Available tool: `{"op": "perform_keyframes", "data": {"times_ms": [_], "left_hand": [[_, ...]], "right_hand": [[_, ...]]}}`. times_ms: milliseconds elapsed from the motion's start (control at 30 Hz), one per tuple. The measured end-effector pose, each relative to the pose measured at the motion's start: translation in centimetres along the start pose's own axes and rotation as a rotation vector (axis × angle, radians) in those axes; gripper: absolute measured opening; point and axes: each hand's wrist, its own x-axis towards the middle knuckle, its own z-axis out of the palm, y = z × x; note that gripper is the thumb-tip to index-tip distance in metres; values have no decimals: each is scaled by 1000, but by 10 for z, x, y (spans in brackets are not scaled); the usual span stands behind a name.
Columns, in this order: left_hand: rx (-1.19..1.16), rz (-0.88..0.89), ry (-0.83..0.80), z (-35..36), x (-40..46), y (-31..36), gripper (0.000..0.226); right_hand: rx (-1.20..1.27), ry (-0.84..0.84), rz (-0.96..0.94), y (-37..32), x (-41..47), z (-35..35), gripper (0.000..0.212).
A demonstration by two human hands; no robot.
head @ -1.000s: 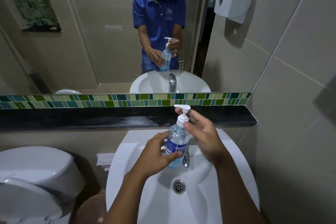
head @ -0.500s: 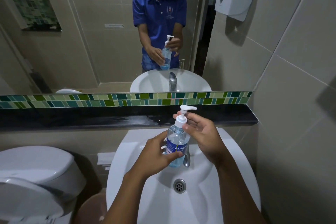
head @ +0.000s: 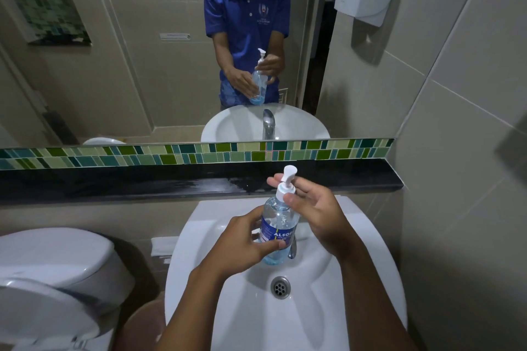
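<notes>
I see the pump bottle (head: 278,225) held roughly upright over the basin (head: 328,308), just in front of the tap (head: 292,251). The left hand (head: 242,239) wraps its body and the right hand (head: 319,208) pinches the pump collar, fingers half-extended. Looks like the pump is being unlocked (nothing dispensed yet). Black ledge (head: 142,182) and mirror (head: 142,65) behind, toilet (head: 51,265) left.

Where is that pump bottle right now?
In the head view, centre: the pump bottle is held above the sink between left hand and right hand.
</notes>
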Motion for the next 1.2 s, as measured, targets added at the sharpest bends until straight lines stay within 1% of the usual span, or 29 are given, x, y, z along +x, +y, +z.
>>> {"op": "perform_keyframes", "data": {"times_ms": [67,100,133,167,233,267,300,333,400,433,467,567,600,633,667,767,800,833,867,933,967,1033,1100,1133,1200], "left_hand": [[3,3,-3,0,-1,0,58],[2,2,-7,1,-1,0,59],[-1,0,-14,1,-1,0,60],[-3,-3,-16,1,-1,1,61],[-8,-2,-15,2,0,2,59],[-5,-2,-15,1,-1,2,57],[-1,-4,-15,1,-2,3,56],[-3,-5,-15,0,-3,3,55],[-9,-10,-18,1,-3,3,54],[-15,-14,-19,1,-3,3,54],[-24,-12,-20,2,-3,4,54],[-29,0,-25,0,-3,6,53],[-27,4,-26,0,-3,6,53],[-23,5,-24,0,-4,7,52],[-21,5,-21,0,-4,7,51],[-14,5,7,5,-5,8,48],[-13,8,18,5,-5,9,48],[-17,16,23,5,-5,10,49],[-22,22,18,3,-4,10,50],[-22,29,-32,0,-4,12,50],[-16,31,-66,-2,-4,13,51],[-6,35,-107,-4,-4,14,52],[-15,36,-104,-5,-3,12,50],[-23,37,-87,-5,-3,11,49],[-23,42,-35,-3,-2,10,47]], "right_hand": [[-120,144,-11,1,4,0,28],[-186,219,-1,3,6,0,30],[-198,243,10,5,7,0,34],[-154,209,14,6,6,-1,35],[-34,41,23,6,2,-3,37],[-18,-4,22,3,-1,-2,39],[-58,7,17,2,-1,-1,39],[-122,73,9,1,0,1,37],[-258,265,2,0,4,4,36],[-280,302,4,1,6,4,36],[-248,276,8,2,6,3,36],[-49,36,30,2,1,-2,34],[-28,-2,27,1,0,-4,36],[-38,-2,13,0,-1,-4,36],[-60,41,-1,-1,0,-3,36],[-151,290,-52,-4,4,8,30],[-164,338,-58,-3,5,9,31],[-138,320,-52,-2,5,8,32],[-87,232,-32,-2,6,4,33],[-35,-2,13,-4,7,-4,37],[-55,-88,32,-3,8,-8,39],[-137,-192,55,-3,12,-11,41],[-166,-230,56,-2,15,-9,38],[-156,-217,52,-1,16,-7,35],[-116,-120,66,2,15,3,38]]}}
